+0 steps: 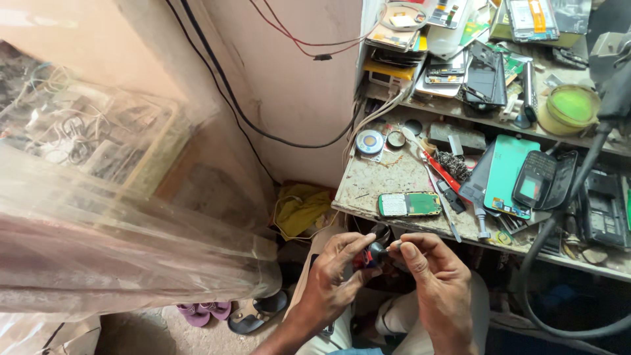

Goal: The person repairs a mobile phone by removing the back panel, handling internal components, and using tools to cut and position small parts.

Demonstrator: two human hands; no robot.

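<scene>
The left hand pinches a small dark tool in its fingers, low in the middle. The right hand pinches its tiny tip, so work is under way. A green board lies bare on the surface at 12 o'clock from the hands. The tool is mostly hidden.

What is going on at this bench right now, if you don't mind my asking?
A person sits at a cluttered repair bench and works below its front edge. The left hand grips a small dark tool with a red part, and the right hand pinches a tiny pale part against its tip. On the bench just above lies a green circuit board, with a red-handled screwdriver, phones and covers to its right.
</scene>
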